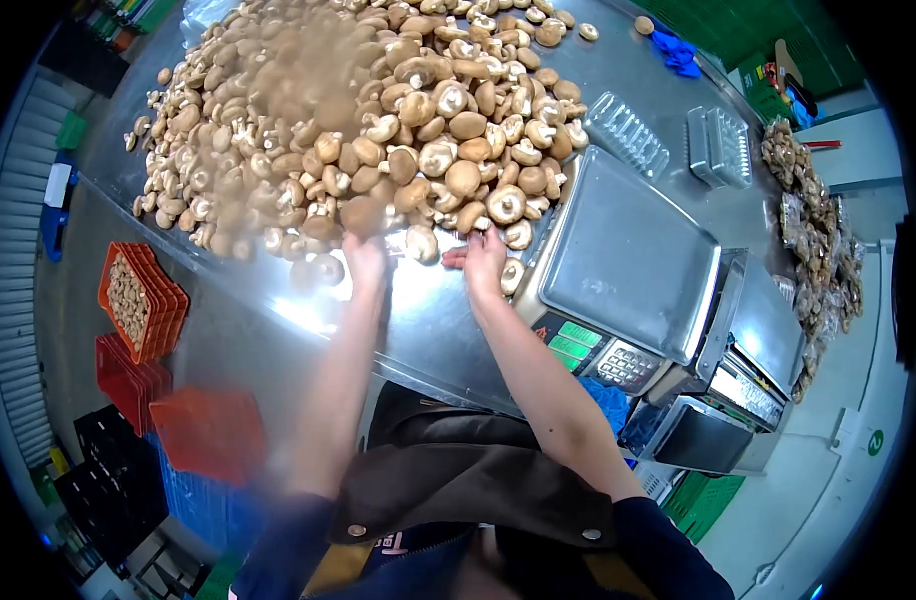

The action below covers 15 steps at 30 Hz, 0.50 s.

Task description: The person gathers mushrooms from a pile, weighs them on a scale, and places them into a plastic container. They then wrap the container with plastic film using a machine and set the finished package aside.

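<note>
A large heap of brown mushrooms (408, 110) lies on a steel table (428, 340). My left hand (365, 258) is at the heap's near edge, against a brown mushroom cap; its fingers are hidden by blur and the mushrooms. To its right, my right hand (481, 258) touches the near edge of the heap, with some fingers pointing left and a pale mushroom stem at its fingertips. Between the hands sits a single mushroom (421, 243). The scale (628, 255) stands just right of my right hand.
Clear plastic trays (718, 148) lie beyond the scale, near a blue glove (676, 54). Bagged mushrooms (818, 240) are piled at the right. A second scale (768, 310) stands beside the first. Orange crates (143, 300) are on the floor at left.
</note>
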Tool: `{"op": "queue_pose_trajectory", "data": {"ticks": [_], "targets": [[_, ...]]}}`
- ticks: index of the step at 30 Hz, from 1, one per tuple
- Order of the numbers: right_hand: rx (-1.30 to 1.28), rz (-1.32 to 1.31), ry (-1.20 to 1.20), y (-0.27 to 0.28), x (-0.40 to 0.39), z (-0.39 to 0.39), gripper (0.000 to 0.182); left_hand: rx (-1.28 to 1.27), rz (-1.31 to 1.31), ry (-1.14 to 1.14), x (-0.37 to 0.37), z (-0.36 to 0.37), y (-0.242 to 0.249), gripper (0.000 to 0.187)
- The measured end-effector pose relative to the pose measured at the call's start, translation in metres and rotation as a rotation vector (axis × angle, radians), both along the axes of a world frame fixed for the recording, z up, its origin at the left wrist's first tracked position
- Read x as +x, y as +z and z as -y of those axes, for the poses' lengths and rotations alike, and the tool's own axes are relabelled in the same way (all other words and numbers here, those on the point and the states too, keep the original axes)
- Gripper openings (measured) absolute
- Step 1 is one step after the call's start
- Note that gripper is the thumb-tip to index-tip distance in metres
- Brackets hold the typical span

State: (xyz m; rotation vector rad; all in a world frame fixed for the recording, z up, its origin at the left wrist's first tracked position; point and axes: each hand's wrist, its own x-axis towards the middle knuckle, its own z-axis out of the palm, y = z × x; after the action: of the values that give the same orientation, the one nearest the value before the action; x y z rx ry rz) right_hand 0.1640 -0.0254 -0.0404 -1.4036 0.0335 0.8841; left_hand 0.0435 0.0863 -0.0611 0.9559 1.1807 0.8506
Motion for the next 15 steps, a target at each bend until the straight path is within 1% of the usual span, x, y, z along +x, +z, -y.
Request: {"op": "queue_pose_trajectory", "data": {"ticks": [1,2,4,5,7,10,11,14,15], "targets": [[0.02,-0.013,-0.005,-0.001,-0.006,0.007,0.023,-0.045,0.042,-0.022,-0.008,0.009,0.008,0.013],[0.046,-0.024,-0.007,-0.001,-0.012,0.013,0.03,-0.111,-0.004,-0.021,-0.014,0.014,0.019,0.016],[0.031,-0.048,0.006,0.018,-0.019,0.023,0.041,-0.06,0.016,-0.015,-0.019,0.026,0.042,0.019],[0.029,-0.059,0.027,0.023,-0.02,0.027,0.043,-0.061,-0.004,-0.007,-0.019,0.033,0.058,0.023],[0.028,-0.077,0.066,0.031,-0.021,0.037,0.048,-0.037,-0.01,-0.055,-0.028,0.038,0.06,0.03],[0.074,0.013,0.096,0.058,-0.019,0.046,0.048,0.008,-0.007,-0.09,-0.03,0.047,0.084,0.036],[0.038,0.038,0.109,0.069,-0.016,0.049,0.048,0.022,-0.012,-0.104,-0.028,0.049,0.095,0.038],[0.072,0.121,0.108,0.098,-0.003,0.061,0.048,0.071,-0.028,-0.176,-0.015,0.055,0.129,0.042],[0.044,0.137,0.12,0.105,0.005,0.068,0.048,0.082,-0.022,-0.217,-0.01,0.058,0.136,0.043]]}}
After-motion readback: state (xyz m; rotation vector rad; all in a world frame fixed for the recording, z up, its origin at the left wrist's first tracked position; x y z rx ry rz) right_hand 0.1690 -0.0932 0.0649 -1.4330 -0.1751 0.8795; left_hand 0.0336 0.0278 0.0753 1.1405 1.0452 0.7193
